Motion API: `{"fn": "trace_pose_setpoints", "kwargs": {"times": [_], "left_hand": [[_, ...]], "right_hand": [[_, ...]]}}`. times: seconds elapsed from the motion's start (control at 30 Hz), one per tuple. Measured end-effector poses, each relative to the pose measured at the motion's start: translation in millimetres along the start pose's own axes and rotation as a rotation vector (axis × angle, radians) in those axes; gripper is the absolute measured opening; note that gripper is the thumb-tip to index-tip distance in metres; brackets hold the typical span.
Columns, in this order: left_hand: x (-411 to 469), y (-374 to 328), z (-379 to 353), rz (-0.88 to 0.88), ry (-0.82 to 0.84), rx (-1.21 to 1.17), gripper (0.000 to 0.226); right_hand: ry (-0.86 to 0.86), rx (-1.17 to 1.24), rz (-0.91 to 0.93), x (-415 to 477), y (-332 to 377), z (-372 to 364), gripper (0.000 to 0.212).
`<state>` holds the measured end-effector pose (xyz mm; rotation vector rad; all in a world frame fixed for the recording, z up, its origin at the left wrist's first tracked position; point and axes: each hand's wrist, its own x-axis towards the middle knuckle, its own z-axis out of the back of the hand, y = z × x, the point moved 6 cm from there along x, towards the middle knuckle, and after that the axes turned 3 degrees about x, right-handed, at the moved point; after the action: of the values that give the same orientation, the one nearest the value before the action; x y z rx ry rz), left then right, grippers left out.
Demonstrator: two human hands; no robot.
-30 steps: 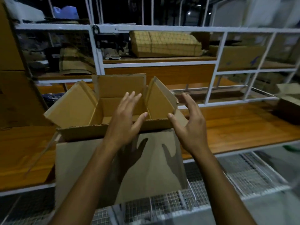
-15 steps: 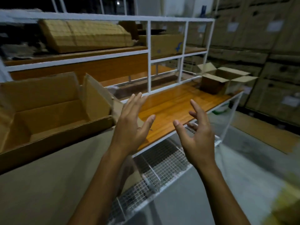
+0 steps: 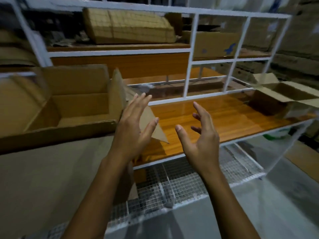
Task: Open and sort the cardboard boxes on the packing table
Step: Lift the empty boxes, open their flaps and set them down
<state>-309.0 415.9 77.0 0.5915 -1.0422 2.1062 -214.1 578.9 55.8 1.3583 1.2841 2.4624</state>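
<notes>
Closest to the person, two bare forearms reach forward side by side. The left hand (image 3: 132,131) is raised with its fingers straight and spread, its grip wide open and holding nothing. It sits in front of a loose flap (image 3: 151,125), and I cannot tell whether it touches the cardboard. The right hand (image 3: 201,144) hangs in the air just beside it, palm turned inward and fingers loosely curved, its grip also open and empty.

Under the hands a wire mesh shelf (image 3: 186,185) runs below the edge of the orange wooden worktop (image 3: 224,118). At the left stands a large open cardboard box (image 3: 79,104). Its flaps are turned up and out, and its plain front wall hangs down past the edge. The flap belongs to its right side.

Further along, near the right end of the worktop, sits a second open box (image 3: 283,99), flaps spread, well apart from both hands.

Behind everything rises a white metal frame (image 3: 189,54). Its upper shelf carries a bundle of flattened cardboard (image 3: 127,26) and a carton with blue marks (image 3: 215,44). Stacked cartons (image 3: 302,42) fill the far right.
</notes>
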Motion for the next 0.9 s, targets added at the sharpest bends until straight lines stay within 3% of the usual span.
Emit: {"fn": "trace_pose_setpoints", "kwargs": {"times": [0.43,0.6,0.9], "left_hand": [[-146.9,85.9,216.8,0.400,-0.350,0.444,0.058],[-230.3,122.3,313.4,0.521,-0.495,0.499,0.056],[-352.9,189.2,476.9,0.635,-0.577,0.576,0.055]], "right_hand": [[0.414,0.416,0.094,-64.0,122.6,-199.1,0.061],[0.589,0.512,0.130,-132.7,200.8,-282.3,0.057],[0.757,0.591,0.172,-248.7,340.5,-429.8,0.061]]}}
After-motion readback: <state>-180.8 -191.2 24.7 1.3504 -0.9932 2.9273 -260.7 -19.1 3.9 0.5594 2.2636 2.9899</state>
